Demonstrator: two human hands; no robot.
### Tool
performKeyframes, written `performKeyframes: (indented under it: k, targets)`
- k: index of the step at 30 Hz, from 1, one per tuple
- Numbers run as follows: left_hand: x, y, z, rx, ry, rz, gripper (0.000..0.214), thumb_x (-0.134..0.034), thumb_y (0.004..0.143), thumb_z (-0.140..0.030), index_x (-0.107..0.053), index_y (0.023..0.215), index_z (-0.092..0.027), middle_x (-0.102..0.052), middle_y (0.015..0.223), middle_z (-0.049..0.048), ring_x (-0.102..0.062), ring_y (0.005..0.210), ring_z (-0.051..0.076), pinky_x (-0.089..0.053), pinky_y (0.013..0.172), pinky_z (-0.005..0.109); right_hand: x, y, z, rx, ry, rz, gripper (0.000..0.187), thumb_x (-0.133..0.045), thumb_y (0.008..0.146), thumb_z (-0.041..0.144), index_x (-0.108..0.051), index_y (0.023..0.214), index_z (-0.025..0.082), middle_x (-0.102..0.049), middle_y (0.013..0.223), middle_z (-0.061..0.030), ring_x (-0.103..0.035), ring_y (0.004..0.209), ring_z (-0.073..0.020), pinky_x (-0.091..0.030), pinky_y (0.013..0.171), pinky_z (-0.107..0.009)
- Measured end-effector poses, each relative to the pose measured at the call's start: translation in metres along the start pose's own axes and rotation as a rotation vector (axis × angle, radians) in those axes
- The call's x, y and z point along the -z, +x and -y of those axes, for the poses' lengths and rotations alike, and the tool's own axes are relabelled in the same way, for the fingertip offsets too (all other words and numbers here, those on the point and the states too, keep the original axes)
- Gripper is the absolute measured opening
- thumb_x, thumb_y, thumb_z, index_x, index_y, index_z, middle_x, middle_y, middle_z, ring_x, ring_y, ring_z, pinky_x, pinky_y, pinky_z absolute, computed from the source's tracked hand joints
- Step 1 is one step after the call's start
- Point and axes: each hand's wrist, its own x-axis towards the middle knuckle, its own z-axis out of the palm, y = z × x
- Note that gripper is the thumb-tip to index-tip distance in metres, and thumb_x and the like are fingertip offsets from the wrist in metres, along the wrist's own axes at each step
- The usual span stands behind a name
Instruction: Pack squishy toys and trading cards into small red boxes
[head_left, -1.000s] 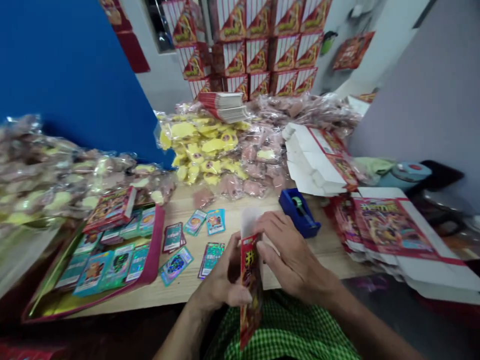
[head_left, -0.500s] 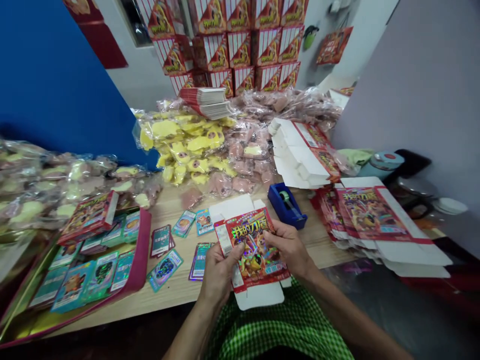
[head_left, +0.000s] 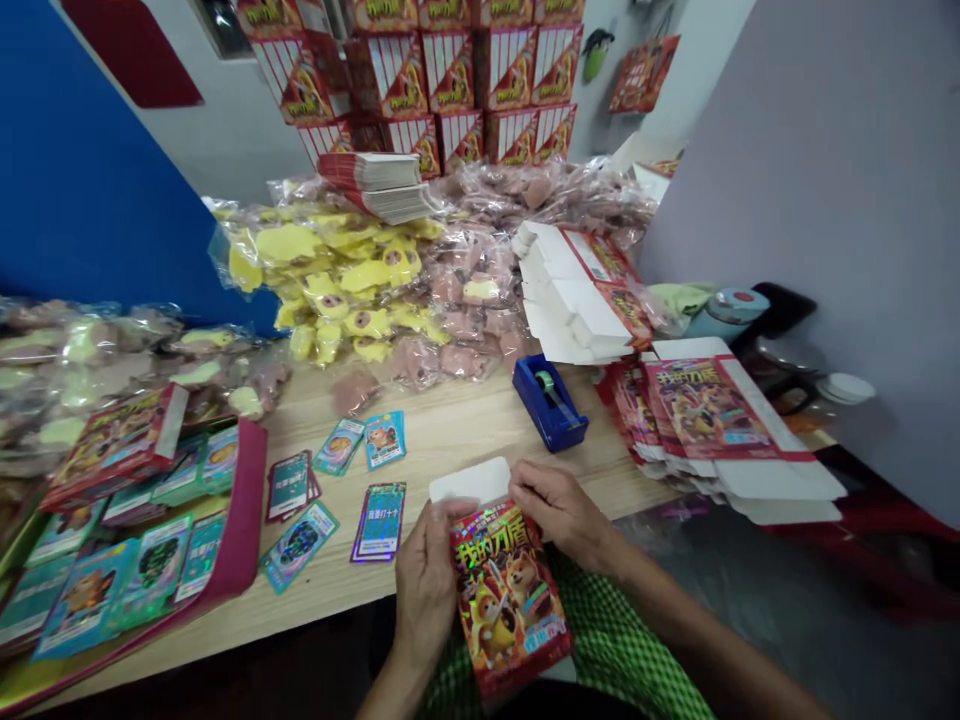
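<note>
Holding a flat printed carton [head_left: 508, 600] over the lap, just off the near edge of the wooden table [head_left: 450, 440]. Grip: left hand [head_left: 424, 590] clasps its left edge, fingers curled round; right hand [head_left: 559, 512] pinches the top right corner beside the white rounded flap [head_left: 471, 480]. Glossy card, holographic sheen, red border. Yellow Chinese characters across the top, cartoon dogs below. Beyond: loose foil trading cards [head_left: 381, 520], blue tape dispenser [head_left: 550, 402], stack of unfolded cartons [head_left: 705, 410] to the right, pink tray [head_left: 244, 520] to the left, bagged yellow and pink toys [head_left: 337, 270] behind.
</note>
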Motion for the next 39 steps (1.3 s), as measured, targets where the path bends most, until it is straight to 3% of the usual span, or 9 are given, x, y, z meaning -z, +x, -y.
performKeyframes:
  k: [3, 5, 7, 9, 13, 16, 20, 26, 39]
  targets:
    - [0.004, 0.000, -0.010, 0.073, -0.174, 0.015, 0.068, -0.071, 0.086, -0.061, -0.057, 0.143, -0.026, -0.077, 0.103, 0.0039, -0.072, 0.085, 0.019, -0.056, 0.074, 0.027, 0.010, 0.001, 0.006, -0.070, 0.209, 0.073, 0.020, -0.058, 0.096, 0.041, -0.055, 0.094, 0.021, -0.047, 0.074, 0.0042, -0.046, 0.064, -0.0140, -0.036, 0.057, -0.024]
    - [0.009, 0.001, -0.014, 0.138, -0.256, 0.039, 0.082, -0.077, 0.083, -0.058, -0.043, 0.153, -0.032, -0.077, 0.103, 0.0017, -0.072, 0.085, 0.018, -0.056, 0.073, 0.026, 0.013, -0.001, 0.013, -0.078, 0.257, 0.069, 0.032, -0.060, 0.095, 0.037, -0.051, 0.121, 0.021, -0.050, 0.078, 0.0051, -0.049, 0.067, -0.0144, -0.039, 0.060, -0.024]
    - [0.014, 0.002, -0.014, 0.174, -0.238, 0.076, 0.070, -0.080, 0.080, -0.057, -0.059, 0.140, -0.027, -0.077, 0.106, 0.0045, -0.073, 0.089, 0.020, -0.057, 0.072, 0.026, 0.014, -0.004, 0.022, -0.019, 0.119, 0.054, 0.027, -0.059, 0.096, 0.030, -0.052, 0.121, 0.020, -0.054, 0.082, 0.0030, -0.052, 0.072, -0.0154, -0.040, 0.065, -0.026]
    - [0.020, 0.003, -0.012, 0.157, -0.174, 0.072, 0.052, -0.082, 0.077, -0.057, -0.074, 0.112, -0.020, -0.077, 0.113, 0.0088, -0.072, 0.098, 0.024, -0.058, 0.077, 0.027, 0.015, -0.008, 0.031, 0.080, -0.090, 0.073, 0.007, -0.053, 0.099, 0.025, -0.057, 0.101, 0.019, -0.057, 0.086, -0.0006, -0.053, 0.076, -0.0163, -0.040, 0.069, -0.029]
    - [0.023, 0.001, -0.013, 0.146, -0.191, 0.095, 0.044, -0.085, 0.073, -0.057, -0.077, 0.090, -0.017, -0.078, 0.102, 0.0083, -0.070, 0.091, 0.021, -0.056, 0.077, 0.026, 0.019, -0.011, 0.045, 0.168, -0.302, 0.181, 0.018, -0.044, 0.104, 0.023, -0.054, 0.090, 0.019, -0.060, 0.089, -0.0046, -0.054, 0.080, -0.0189, -0.040, 0.074, -0.032]
    - [0.020, 0.000, -0.023, 0.178, -0.238, 0.113, 0.045, -0.088, 0.072, -0.052, -0.076, 0.098, -0.018, -0.074, 0.082, 0.0026, -0.065, 0.073, 0.014, -0.052, 0.068, 0.022, 0.022, -0.007, 0.052, 0.090, -0.269, 0.228, 0.016, -0.046, 0.103, 0.024, -0.053, 0.089, 0.020, -0.059, 0.085, -0.0025, -0.053, 0.077, -0.0182, -0.038, 0.071, -0.030]
    - [0.016, -0.001, -0.035, 0.216, -0.235, 0.115, 0.058, -0.088, 0.072, -0.051, -0.072, 0.119, -0.019, -0.073, 0.078, 0.0009, -0.063, 0.070, 0.013, -0.050, 0.067, 0.022, 0.019, 0.000, 0.058, -0.030, -0.245, 0.199, 0.006, -0.052, 0.097, 0.022, -0.051, 0.091, 0.021, -0.058, 0.080, 0.0010, -0.050, 0.071, -0.0162, -0.034, 0.063, -0.028]
    - [0.016, -0.003, -0.036, 0.180, -0.205, 0.098, 0.046, -0.084, 0.076, -0.054, -0.080, 0.107, -0.020, -0.078, 0.096, 0.0050, -0.067, 0.085, 0.018, -0.052, 0.076, 0.026, 0.010, 0.003, 0.064, -0.022, -0.454, 0.121, 0.019, -0.050, 0.095, 0.016, -0.044, 0.079, 0.021, -0.053, 0.068, 0.0019, -0.045, 0.060, -0.0145, -0.025, 0.058, -0.029]
    - [0.044, -0.008, 0.009, 0.085, -0.028, 0.256, 0.039, -0.071, 0.088, -0.053, -0.080, 0.104, -0.019, -0.075, 0.091, 0.0064, -0.065, 0.083, 0.021, -0.050, 0.075, 0.028, -0.008, -0.031, 0.028, 0.125, -0.387, 0.255, 0.013, -0.040, 0.100, 0.013, -0.051, 0.100, 0.020, -0.058, 0.097, -0.0081, -0.055, 0.089, -0.0231, -0.045, 0.079, -0.037]
